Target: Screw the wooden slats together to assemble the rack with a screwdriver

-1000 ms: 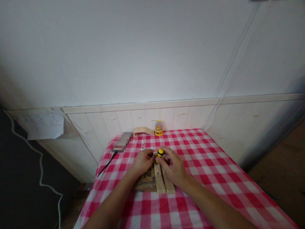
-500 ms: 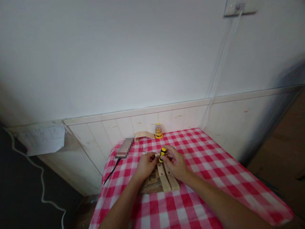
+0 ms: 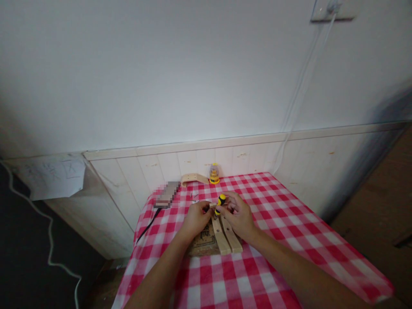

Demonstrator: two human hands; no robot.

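My right hand (image 3: 238, 214) is closed around a yellow-and-black screwdriver (image 3: 221, 201), held nearly upright with its tip down at a pale wooden slat (image 3: 222, 240). A second wooden slat (image 3: 234, 240) lies beside it on the right; both have a dark screw hole or screw along their length. At the slats' far end, my left hand (image 3: 197, 218) is closed, thumb and fingers pinching the wooden piece (image 3: 212, 205) close to the screwdriver. Beneath the slats lies a brown board with dark printing (image 3: 202, 246), partly covered by my left hand and wrist.
A red-and-white checked cloth (image 3: 267, 274) covers the table. Toward the wall stand a curved wooden piece (image 3: 193, 177) and a yellow-capped clear bit case (image 3: 214, 173). Small screws (image 3: 195, 196) lie nearby. A blurred-out flat object (image 3: 167, 195) with a black strap (image 3: 148, 227) is at the left.
The camera view has shifted slightly. My right hand and the screwdriver have turned a little, the handle leaning more to the right; both hands keep their grip at the slat.
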